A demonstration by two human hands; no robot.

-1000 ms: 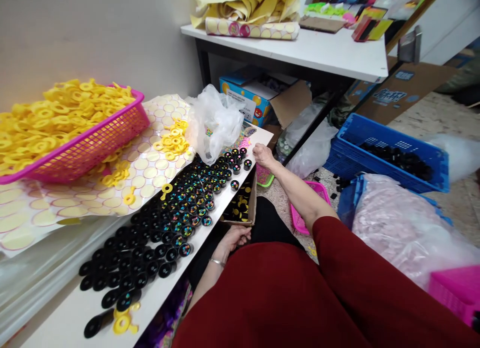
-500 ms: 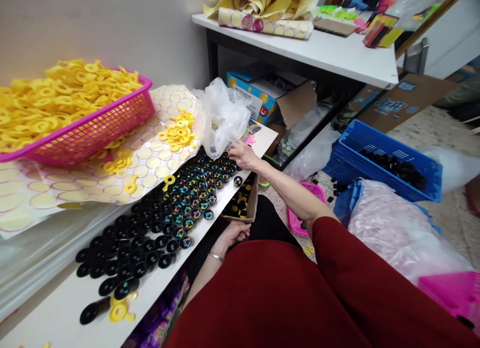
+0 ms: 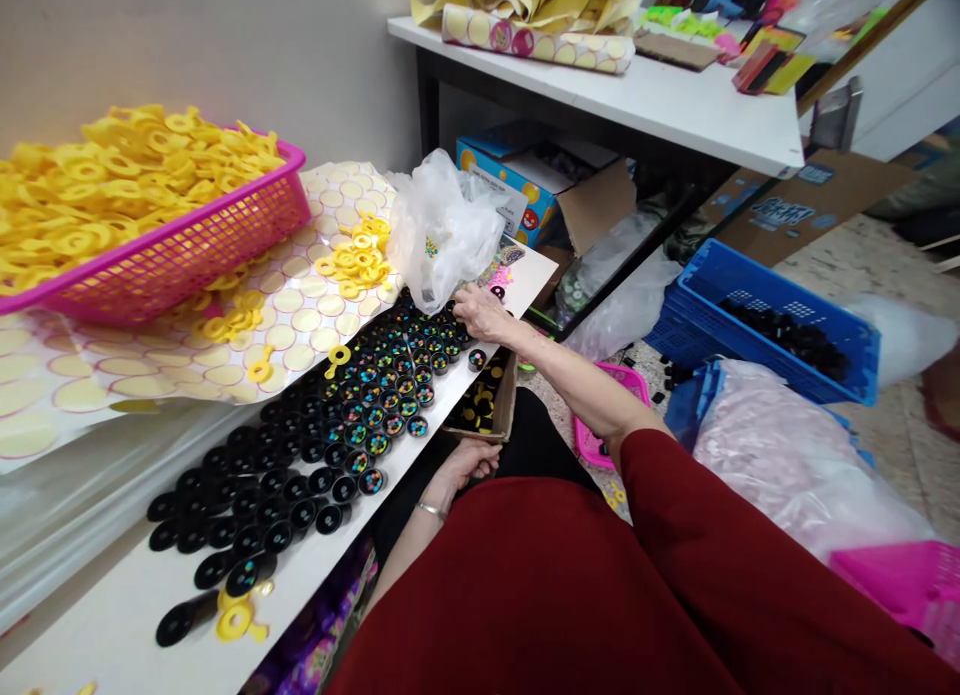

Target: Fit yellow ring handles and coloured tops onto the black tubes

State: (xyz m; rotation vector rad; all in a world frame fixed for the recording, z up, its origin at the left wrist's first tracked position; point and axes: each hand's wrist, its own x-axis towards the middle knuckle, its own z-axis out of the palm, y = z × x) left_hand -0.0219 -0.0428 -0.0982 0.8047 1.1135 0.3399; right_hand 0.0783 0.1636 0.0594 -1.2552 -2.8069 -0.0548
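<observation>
Gloss runs right down the smooth white tabletop (image 3: 82, 625), light glinting off the shiny black plastic cups (image 3: 328, 518), the bright little beads (image 3: 394, 425) inside them looking like smooth plastic, while slick, clear plastic film (image 3: 112, 495) shimmers alongside! Up against that comes smooth yellow plastic, the ring pieces (image 3: 150, 175) heaped in a perforated pink plastic basket (image 3: 225, 230), with smooth printed paper, the circle sheet (image 3: 285, 300), underneath, and here's crinkled, translucent plastic in the bag (image 3: 442, 225). Matt brown cardboard for the box (image 3: 506, 405), soft matt cloth for the red top (image 3: 480, 575), and polished metal gleaming on the bracelet (image 3: 431, 511)!
</observation>
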